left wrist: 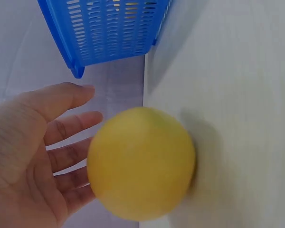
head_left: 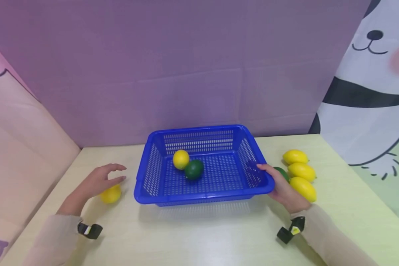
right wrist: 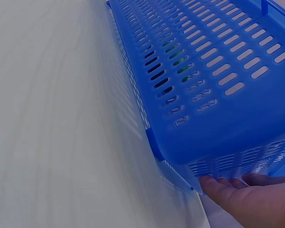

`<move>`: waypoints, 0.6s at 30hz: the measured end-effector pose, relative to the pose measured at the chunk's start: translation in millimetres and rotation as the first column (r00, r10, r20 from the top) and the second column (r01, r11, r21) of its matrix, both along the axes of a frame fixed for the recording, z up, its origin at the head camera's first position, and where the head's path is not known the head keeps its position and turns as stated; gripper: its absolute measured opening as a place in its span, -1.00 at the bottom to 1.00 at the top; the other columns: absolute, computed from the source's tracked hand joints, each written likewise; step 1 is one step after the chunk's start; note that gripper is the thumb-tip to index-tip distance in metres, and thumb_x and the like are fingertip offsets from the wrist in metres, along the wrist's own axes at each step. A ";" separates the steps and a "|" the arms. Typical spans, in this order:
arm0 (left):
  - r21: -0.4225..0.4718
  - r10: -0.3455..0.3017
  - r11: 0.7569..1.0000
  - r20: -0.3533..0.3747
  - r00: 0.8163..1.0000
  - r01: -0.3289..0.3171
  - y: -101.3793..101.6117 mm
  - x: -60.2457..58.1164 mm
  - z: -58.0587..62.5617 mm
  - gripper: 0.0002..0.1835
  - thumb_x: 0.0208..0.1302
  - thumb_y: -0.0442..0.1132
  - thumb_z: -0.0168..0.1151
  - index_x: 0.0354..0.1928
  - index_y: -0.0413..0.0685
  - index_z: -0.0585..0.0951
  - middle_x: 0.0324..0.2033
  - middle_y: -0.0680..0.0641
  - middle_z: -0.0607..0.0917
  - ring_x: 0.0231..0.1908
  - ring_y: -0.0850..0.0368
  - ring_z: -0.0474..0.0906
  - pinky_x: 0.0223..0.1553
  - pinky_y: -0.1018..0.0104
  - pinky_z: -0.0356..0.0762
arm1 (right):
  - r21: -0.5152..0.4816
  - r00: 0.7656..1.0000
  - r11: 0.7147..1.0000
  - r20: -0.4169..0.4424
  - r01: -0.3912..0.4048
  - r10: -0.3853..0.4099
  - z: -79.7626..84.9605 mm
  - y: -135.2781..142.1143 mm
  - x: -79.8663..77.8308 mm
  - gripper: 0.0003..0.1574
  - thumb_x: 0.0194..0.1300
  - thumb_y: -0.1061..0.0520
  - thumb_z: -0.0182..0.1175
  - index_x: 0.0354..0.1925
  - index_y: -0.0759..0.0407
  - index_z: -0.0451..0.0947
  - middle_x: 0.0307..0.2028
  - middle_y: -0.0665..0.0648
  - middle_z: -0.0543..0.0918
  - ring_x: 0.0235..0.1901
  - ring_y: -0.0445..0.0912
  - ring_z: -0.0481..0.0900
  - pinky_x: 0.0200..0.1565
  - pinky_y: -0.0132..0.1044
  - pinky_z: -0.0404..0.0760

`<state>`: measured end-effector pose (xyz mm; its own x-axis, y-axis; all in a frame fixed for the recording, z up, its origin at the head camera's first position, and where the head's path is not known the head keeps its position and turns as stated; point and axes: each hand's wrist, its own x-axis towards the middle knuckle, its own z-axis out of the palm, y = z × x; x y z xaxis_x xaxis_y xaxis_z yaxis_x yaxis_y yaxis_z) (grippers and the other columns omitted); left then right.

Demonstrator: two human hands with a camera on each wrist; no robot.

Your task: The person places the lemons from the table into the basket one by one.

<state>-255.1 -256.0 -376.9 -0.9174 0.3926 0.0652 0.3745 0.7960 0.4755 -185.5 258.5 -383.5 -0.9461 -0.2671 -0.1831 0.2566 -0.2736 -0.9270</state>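
Note:
A blue plastic basket (head_left: 203, 195) with slotted walls stands mid-table, holding a round yellow fruit (head_left: 181, 159) and a dark green fruit (head_left: 194, 170) that sit side by side. At its right front corner my right hand (head_left: 282, 186) grips the rim, thumb over the edge; in the right wrist view the fingers (right wrist: 223, 192) lie against the outer wall. To the left of the basket, my left hand (head_left: 98, 181) hovers over another round yellow fruit (left wrist: 141, 164) on the table. Its fingers are spread and loosely bent, and the fruit partly hides them in the left wrist view.
Several yellow lemons (head_left: 302, 171) lie in a row right of the basket. Beside them a green fruit (head_left: 281, 173) is partly hidden by my right hand. A purple cloth backdrop (head_left: 193, 74) hangs behind the pale table (head_left: 199, 236).

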 end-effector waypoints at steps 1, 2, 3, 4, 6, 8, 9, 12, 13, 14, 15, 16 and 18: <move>0.004 0.000 1.000 0.006 1.000 0.000 -1.0 1.2 -1.1 -0.55 0.30 -0.09 0.17 0.10 -0.27 0.51 0.07 -0.35 0.53 0.10 -0.37 0.37 0.05 -0.30 0.32 | -0.002 1.000 1.000 -0.002 -0.002 0.002 0.0 0.0 0.1 -0.23 0.46 -0.04 -0.21 0.41 0.25 -0.27 0.01 0.04 0.48 -0.05 -0.12 0.53 -0.01 -0.30 0.55; 0.010 0.000 1.000 0.011 1.000 -0.001 -2.3 2.4 -2.4 -0.55 0.31 -0.10 0.17 0.10 -0.27 0.51 0.07 -0.35 0.53 0.10 -0.37 0.37 0.05 -0.30 0.32 | -0.002 1.000 1.000 -0.002 -0.001 0.001 0.2 -0.1 0.3 -0.24 0.46 -0.04 -0.20 0.40 0.25 -0.26 0.00 0.04 0.49 -0.06 -0.12 0.53 -0.01 -0.30 0.55; 0.019 -0.002 1.000 0.011 1.000 0.002 -3.4 3.7 -3.5 -0.56 0.31 -0.11 0.17 0.10 -0.29 0.51 0.07 -0.35 0.53 0.10 -0.37 0.37 0.05 -0.29 0.33 | -0.002 1.000 1.000 -0.003 -0.002 0.002 0.3 -0.1 0.4 -0.24 0.46 -0.04 -0.21 0.40 0.26 -0.25 0.00 0.04 0.50 -0.06 -0.12 0.53 -0.01 -0.30 0.55; 0.029 -0.005 1.000 0.008 1.000 0.004 -4.6 4.9 -4.7 -0.56 0.31 -0.12 0.17 0.09 -0.30 0.51 0.07 -0.35 0.54 0.10 -0.37 0.38 0.04 -0.28 0.34 | -0.002 1.000 1.000 -0.004 -0.005 0.005 0.7 -0.4 0.6 -0.24 0.46 -0.04 -0.21 0.40 0.26 -0.25 -0.01 0.03 0.50 -0.06 -0.12 0.53 -0.01 -0.30 0.55; 0.050 -0.011 0.999 -0.001 1.000 0.011 -6.6 7.4 -6.6 -0.58 0.30 -0.15 0.18 0.08 -0.32 0.51 0.06 -0.35 0.55 0.09 -0.37 0.40 0.03 -0.26 0.37 | -0.002 1.000 1.000 -0.007 -0.009 0.009 1.1 -0.6 0.8 -0.24 0.46 -0.04 -0.21 0.40 0.26 -0.26 -0.01 0.03 0.50 -0.06 -0.12 0.53 -0.01 -0.30 0.55; 0.073 -0.019 0.997 -0.009 1.000 0.020 -8.1 9.0 -8.3 -0.59 0.29 -0.17 0.18 0.06 -0.34 0.51 0.04 -0.35 0.55 0.07 -0.37 0.42 0.02 -0.25 0.39 | -0.003 1.000 1.000 -0.008 -0.011 0.011 1.5 -0.6 1.2 -0.22 0.46 -0.05 -0.21 0.41 0.26 -0.28 -0.01 0.02 0.50 -0.05 -0.12 0.53 0.00 -0.30 0.54; 0.080 -0.027 0.996 -0.009 1.000 0.027 -9.0 9.4 -9.7 -0.59 0.29 -0.18 0.19 0.06 -0.34 0.51 0.04 -0.36 0.55 0.05 -0.38 0.43 0.00 -0.24 0.41 | -0.001 1.000 1.000 -0.010 -0.013 0.013 1.7 -0.5 1.4 -0.21 0.46 -0.05 -0.22 0.41 0.27 -0.30 0.00 0.02 0.49 -0.05 -0.12 0.52 0.00 -0.30 0.54; 0.089 -0.038 0.995 -0.008 0.999 0.039 -10.4 10.0 -13.4 -0.60 0.29 -0.19 0.19 0.06 -0.34 0.51 0.04 -0.35 0.56 0.03 -0.37 0.46 -0.01 -0.23 0.42 | 0.005 1.000 1.000 -0.006 -0.009 0.009 2.1 -0.2 1.9 -0.20 0.46 -0.05 -0.22 0.42 0.27 -0.32 0.00 0.02 0.49 -0.05 -0.12 0.52 0.00 -0.30 0.54; 0.088 -0.041 0.995 -0.004 0.999 0.041 -10.8 10.1 -14.5 -0.60 0.29 -0.19 0.19 0.06 -0.33 0.51 0.05 -0.35 0.56 0.02 -0.37 0.46 -0.01 -0.23 0.42 | 0.005 1.000 1.000 -0.003 -0.009 0.009 2.1 0.0 2.1 -0.19 0.46 -0.05 -0.22 0.42 0.27 -0.32 0.00 0.03 0.49 -0.05 -0.13 0.52 -0.01 -0.30 0.55; 0.082 -0.039 0.996 -0.003 0.999 0.039 -10.9 10.4 -15.6 -0.60 0.29 -0.18 0.20 0.06 -0.32 0.52 0.05 -0.34 0.56 0.02 -0.36 0.47 -0.01 -0.23 0.43 | 0.003 1.000 1.000 -0.001 -0.008 0.008 2.2 0.0 2.2 -0.19 0.46 -0.05 -0.22 0.42 0.27 -0.32 0.00 0.03 0.49 -0.05 -0.12 0.53 -0.01 -0.30 0.55; 0.077 -0.039 0.996 -0.002 0.999 0.039 -11.0 10.7 -16.4 -0.60 0.29 -0.18 0.20 0.06 -0.31 0.52 0.05 -0.34 0.56 0.02 -0.35 0.47 -0.01 -0.23 0.42 | 0.000 1.000 1.000 0.003 -0.006 0.006 2.3 0.1 2.2 -0.19 0.46 -0.05 -0.22 0.42 0.28 -0.32 0.00 0.03 0.49 -0.06 -0.13 0.53 -0.01 -0.30 0.55; 0.072 -0.034 0.997 -0.005 0.999 0.034 -10.6 11.2 -16.6 -0.60 0.28 -0.17 0.20 0.06 -0.30 0.53 0.04 -0.33 0.57 0.01 -0.33 0.48 0.00 -0.23 0.42 | -0.006 1.000 1.000 0.008 -0.003 0.003 2.4 0.1 2.3 -0.20 0.46 -0.04 -0.21 0.41 0.27 -0.31 -0.01 0.03 0.50 -0.06 -0.13 0.53 -0.02 -0.30 0.56; 0.063 -0.029 0.998 -0.008 1.000 0.029 -10.3 12.0 -17.5 -0.60 0.27 -0.16 0.21 0.05 -0.28 0.53 0.02 -0.32 0.58 -0.03 -0.27 0.49 -0.01 -0.22 0.42 | -0.019 1.000 1.000 0.013 0.000 0.001 2.6 0.2 2.5 -0.20 0.46 -0.04 -0.20 0.41 0.27 -0.31 -0.01 0.03 0.50 -0.07 -0.13 0.54 -0.02 -0.30 0.56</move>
<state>-243.1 -266.2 -394.4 -0.9052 0.4139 0.0968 0.4002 0.7532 0.5221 -183.0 258.7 -380.9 -0.9436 -0.2712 -0.1899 0.2685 -0.2912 -0.9182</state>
